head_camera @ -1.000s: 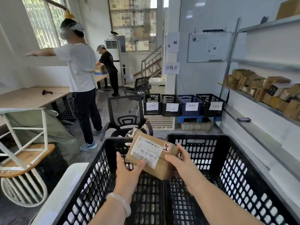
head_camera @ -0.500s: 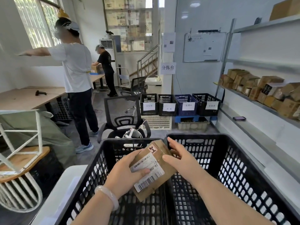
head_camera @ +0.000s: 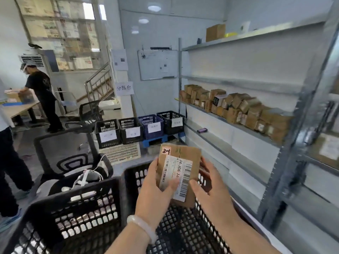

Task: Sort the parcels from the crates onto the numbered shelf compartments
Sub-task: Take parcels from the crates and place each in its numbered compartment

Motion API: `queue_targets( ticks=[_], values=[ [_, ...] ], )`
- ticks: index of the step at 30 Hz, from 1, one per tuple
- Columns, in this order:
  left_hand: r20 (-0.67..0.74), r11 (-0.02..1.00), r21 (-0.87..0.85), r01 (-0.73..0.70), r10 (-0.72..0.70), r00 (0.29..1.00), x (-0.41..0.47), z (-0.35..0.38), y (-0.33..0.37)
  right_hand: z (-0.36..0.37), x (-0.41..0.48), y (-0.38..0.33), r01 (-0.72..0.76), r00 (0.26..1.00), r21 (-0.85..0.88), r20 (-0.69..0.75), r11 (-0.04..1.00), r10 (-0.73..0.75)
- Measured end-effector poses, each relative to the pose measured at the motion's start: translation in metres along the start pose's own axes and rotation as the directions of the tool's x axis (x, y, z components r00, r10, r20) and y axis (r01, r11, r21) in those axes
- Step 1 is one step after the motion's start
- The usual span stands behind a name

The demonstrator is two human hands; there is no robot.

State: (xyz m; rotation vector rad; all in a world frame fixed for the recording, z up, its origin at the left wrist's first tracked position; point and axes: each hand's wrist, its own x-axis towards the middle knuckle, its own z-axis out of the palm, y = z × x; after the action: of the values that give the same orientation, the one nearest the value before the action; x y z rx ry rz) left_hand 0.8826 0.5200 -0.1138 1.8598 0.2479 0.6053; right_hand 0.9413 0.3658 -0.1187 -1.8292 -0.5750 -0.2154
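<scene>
The fingers [head_camera: 156, 163] of the left hand [head_camera: 156, 197] are wrapped behind the left edge of a brown cardboard parcel [head_camera: 190, 154], with the thumb pressed on its white barcode label [head_camera: 176, 171]. The right edge is gripped by the right hand [head_camera: 211, 195]. The parcel is held upright over a black plastic lattice crate [head_camera: 183, 233], near a grey metal shelf [head_camera: 220, 143] on which a row of brown boxes [head_camera: 238, 109] is stacked.
</scene>
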Motion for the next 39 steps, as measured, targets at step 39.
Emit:
queue_targets(
  ticks=[39],
  values=[
    [0.614,0.968,-0.244,-0.054,0.197,0.764,-0.025,0.685,0.128,-0.596,-0.039,0.253,-0.450,0.891,-0.624,-0.367,0.640,0.268]
  ],
)
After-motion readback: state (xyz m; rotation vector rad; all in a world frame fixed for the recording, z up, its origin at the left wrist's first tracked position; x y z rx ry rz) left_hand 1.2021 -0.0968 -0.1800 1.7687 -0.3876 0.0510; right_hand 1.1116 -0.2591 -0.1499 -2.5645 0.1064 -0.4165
